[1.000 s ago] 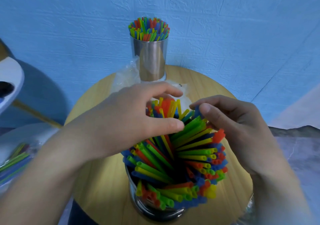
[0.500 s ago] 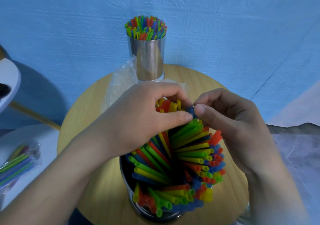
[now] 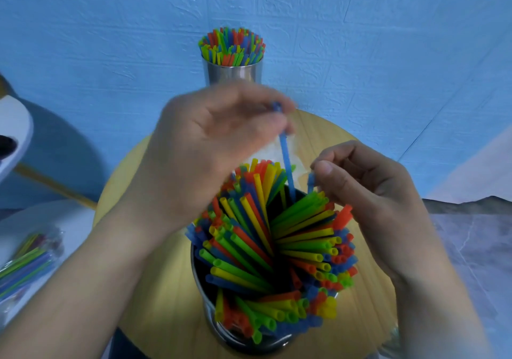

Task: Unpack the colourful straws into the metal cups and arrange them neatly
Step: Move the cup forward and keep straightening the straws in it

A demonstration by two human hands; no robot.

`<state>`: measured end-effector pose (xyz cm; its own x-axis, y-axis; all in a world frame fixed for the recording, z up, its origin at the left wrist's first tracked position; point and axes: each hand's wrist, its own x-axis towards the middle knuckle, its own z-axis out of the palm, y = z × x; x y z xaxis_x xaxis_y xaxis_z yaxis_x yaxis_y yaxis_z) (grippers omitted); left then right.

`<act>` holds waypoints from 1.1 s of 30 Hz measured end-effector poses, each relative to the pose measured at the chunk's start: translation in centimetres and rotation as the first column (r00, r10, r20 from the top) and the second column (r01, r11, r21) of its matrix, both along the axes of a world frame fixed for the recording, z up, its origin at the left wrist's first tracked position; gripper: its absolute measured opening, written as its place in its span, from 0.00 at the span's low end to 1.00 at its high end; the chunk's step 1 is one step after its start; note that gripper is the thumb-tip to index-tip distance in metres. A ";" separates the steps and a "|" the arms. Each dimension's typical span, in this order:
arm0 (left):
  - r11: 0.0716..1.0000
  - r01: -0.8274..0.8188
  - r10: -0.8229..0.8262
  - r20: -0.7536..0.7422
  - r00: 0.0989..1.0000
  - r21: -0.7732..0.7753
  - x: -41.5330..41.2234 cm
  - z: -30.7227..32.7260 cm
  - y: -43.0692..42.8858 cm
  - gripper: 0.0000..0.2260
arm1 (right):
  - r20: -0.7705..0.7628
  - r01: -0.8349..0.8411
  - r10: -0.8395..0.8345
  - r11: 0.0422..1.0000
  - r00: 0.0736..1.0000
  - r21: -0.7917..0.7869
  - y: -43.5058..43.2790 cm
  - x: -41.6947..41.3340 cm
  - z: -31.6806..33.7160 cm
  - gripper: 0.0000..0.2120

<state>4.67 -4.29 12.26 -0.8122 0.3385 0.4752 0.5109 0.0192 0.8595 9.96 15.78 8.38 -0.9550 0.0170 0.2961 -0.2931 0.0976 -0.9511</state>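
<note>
— Blue textured wall (image 3: 110,26) out back, round wooden table (image 3: 171,289) up front. Head view only, so going off that.

— Cool. Where to look for the straws (image 3: 263,248)?

— Crammed into the near metal cup (image 3: 212,315) at 6 o'clock on the table, fanned out in a swirl. Second batch (image 3: 232,47) packed upright in the far metal cup (image 3: 232,74) at 12.

— And the hands?

— Left hand (image 3: 199,151) up over the near cup, a bit blurry, pinching a blue straw (image 3: 285,159) near its top, lower end down among the rest. Right hand (image 3: 368,189) at 2 o'clock of that cup, fingers curled, thumb nipping the tip of a second blue straw (image 3: 311,182).

— Anything else?

— Bagged straws (image 3: 25,264) off at 8 o'clock, on a white surface (image 3: 55,220).
</note>
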 end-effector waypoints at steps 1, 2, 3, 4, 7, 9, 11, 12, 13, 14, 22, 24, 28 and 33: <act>0.995 -0.032 0.030 0.015 0.999 0.093 -0.2 0.1 -0.2 0.08 | 0.001 0.009 -0.009 1.000 1.000 0.015 0.0 0.0 0.1 0.05; 0.981 -0.067 0.061 0.039 0.997 0.181 -0.4 0.2 -0.4 0.09 | 0.001 0.017 -0.017 0.999 1.000 0.030 0.0 0.1 0.1 0.05; 0.960 -0.104 0.090 0.065 0.994 0.258 -0.6 0.3 -0.6 0.09 | 0.000 0.022 -0.022 0.999 1.000 0.041 -0.1 0.1 0.2 0.05; 0.937 -0.140 0.116 0.092 0.989 0.321 -0.7 0.5 -0.7 0.08 | -0.004 0.024 -0.024 0.999 1.000 0.049 -0.1 0.2 0.3 0.05; 0.883 -0.223 0.159 0.183 0.970 0.414 -0.8 0.6 -1.0 0.06 | -0.050 0.011 -0.007 0.996 0.999 0.090 -0.1 0.5 0.5 0.07; 0.862 -0.259 0.165 0.243 0.956 0.435 -0.8 0.3 -0.9 0.04 | -0.093 0.001 0.006 0.997 0.996 0.075 -0.3 0.7 0.6 0.06; 0.854 -0.288 0.168 0.294 0.941 0.433 -0.8 0.1 -0.8 0.03 | -0.135 0.023 -0.021 1.000 0.991 0.016 -0.6 0.7 0.8 0.07; 0.860 -0.293 0.166 0.313 0.935 0.418 -0.8 0.0 -0.8 0.03 | -0.154 0.038 -0.042 0.999 0.987 -0.028 -0.6 0.6 0.8 0.08; 0.873 -0.289 0.161 0.328 0.931 0.393 -0.8 -0.1 -0.8 0.03 | -0.173 0.050 -0.062 0.996 0.983 -0.074 -0.6 0.5 0.8 0.09; 0.892 -0.276 0.153 0.336 0.929 0.358 -0.9 -0.3 -0.8 0.03 | -0.189 0.056 -0.078 0.991 0.979 -0.119 -0.5 0.4 0.8 0.09; 0.960 0.132 -0.075 0.226 0.971 -0.247 -0.4 -0.4 -0.6 0.10 | -0.247 0.302 -0.368 0.915 0.897 -0.268 0.6 0.5 1.3 0.14; 0.862 0.238 -0.138 0.244 0.960 -0.448 -0.2 0.1 -0.4 0.10 | -0.255 0.318 -0.352 0.933 0.900 -0.167 0.7 0.7 1.5 0.16; 0.759 0.210 -0.087 0.225 0.971 -0.616 -0.8 0.6 0.5 0.08 | -0.217 0.258 -0.226 0.957 0.950 0.131 0.5 0.9 1.0 0.13; 0.736 0.171 -0.068 0.180 0.981 -0.655 -1.3 0.4 1.0 0.05 | -0.126 0.154 -0.130 0.968 0.983 0.199 0.5 1.0 0.8 0.04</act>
